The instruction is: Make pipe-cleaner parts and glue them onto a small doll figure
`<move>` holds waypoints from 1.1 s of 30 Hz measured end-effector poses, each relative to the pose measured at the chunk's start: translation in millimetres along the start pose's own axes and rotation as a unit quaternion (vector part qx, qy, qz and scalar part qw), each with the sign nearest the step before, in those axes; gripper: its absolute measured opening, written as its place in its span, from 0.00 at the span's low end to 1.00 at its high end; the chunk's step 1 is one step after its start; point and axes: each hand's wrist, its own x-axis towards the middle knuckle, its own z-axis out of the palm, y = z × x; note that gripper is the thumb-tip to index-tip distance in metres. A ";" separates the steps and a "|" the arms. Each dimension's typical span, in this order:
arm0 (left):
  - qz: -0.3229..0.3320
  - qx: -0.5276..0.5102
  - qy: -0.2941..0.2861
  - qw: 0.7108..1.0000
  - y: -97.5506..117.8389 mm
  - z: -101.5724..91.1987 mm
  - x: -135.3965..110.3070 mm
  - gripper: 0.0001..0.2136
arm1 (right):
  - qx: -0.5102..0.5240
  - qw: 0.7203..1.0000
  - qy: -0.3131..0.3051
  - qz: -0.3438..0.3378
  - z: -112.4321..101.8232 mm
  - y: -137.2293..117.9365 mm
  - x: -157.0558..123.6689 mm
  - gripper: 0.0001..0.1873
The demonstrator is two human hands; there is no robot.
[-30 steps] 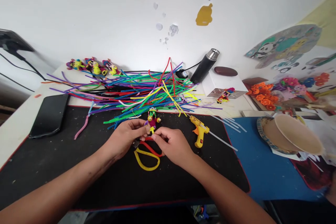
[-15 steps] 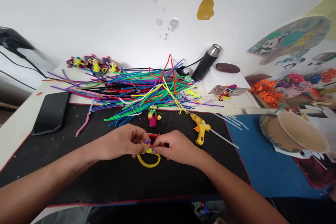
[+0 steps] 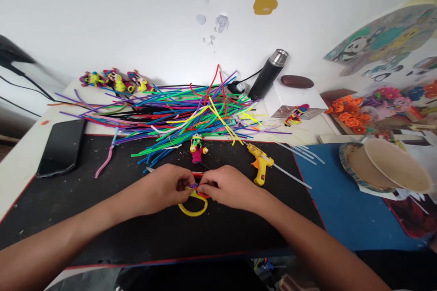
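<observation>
Black, red-edged mat lies under a small, fuzzy purple piece, pinched by the left hand above yellow-and-red-handled scissors; whether the right hand beside it grips, I cannot tell. Probably light, soft, bendable: hold its ends. Mat stretches nearer, toward its red edge.

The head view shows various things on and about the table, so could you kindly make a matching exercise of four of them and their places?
Things
1. Small fuzzy purple piece
2. Yellow plastic glue gun
3. Flat black rectangular phone
4. Brown oval case

Places
A. On top of a white box
B. Left of the left hand
C. Held between the two hands
D. Right of the right hand, on the black mat

Pairs: 1-C, 2-D, 3-B, 4-A
</observation>
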 end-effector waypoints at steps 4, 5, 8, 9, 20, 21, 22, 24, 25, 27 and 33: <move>-0.012 -0.040 -0.018 0.999 1.1 3.4 -1.1 0.07 | 0.036 0.999 0.003 0.013 1.8 3.6 1.8 0.08; -0.017 -0.047 -0.023 0.998 0.9 3.9 -1.3 0.07 | 0.047 0.999 -0.001 0.018 2.4 4.6 2.3 0.08; -0.027 -0.069 -0.027 0.997 -1.8 5.9 -1.2 0.07 | 0.083 0.996 -0.012 0.035 4.8 8.2 3.5 0.09; -0.031 -0.073 -0.021 0.997 -3.2 6.7 -1.0 0.07 | 0.092 0.995 -0.011 0.041 5.8 9.5 3.7 0.10; -0.084 -0.186 0.054 0.978 -8.5 15.0 5.1 0.12 | 0.027 0.995 0.079 0.048 9.4 4.9 5.3 0.10; -0.086 -0.201 0.059 0.974 -7.6 15.2 5.8 0.12 | 0.008 0.995 0.089 0.036 9.9 3.7 5.5 0.09; -0.087 -0.215 0.066 0.970 -6.8 15.3 6.5 0.12 | -0.008 0.995 0.099 0.025 10.7 2.7 5.7 0.08; -0.087 -0.242 0.081 0.963 -5.6 14.9 7.9 0.13 | -0.024 0.992 0.120 0.008 13.8 1.6 5.6 0.08; -0.085 -0.256 0.089 0.959 -5.5 14.4 8.6 0.13 | -0.020 0.991 0.132 0.003 15.9 1.5 5.4 0.08; -0.076 -0.284 0.109 0.950 -6.0 13.3 10.1 0.15 | 0.008 0.987 0.162 -0.001 21.3 2.0 4.4 0.09; -0.046 -0.340 0.163 0.925 -9.6 13.7 13.6 0.18 | 0.142 0.968 0.206 0.017 35.1 4.6 -0.9 0.16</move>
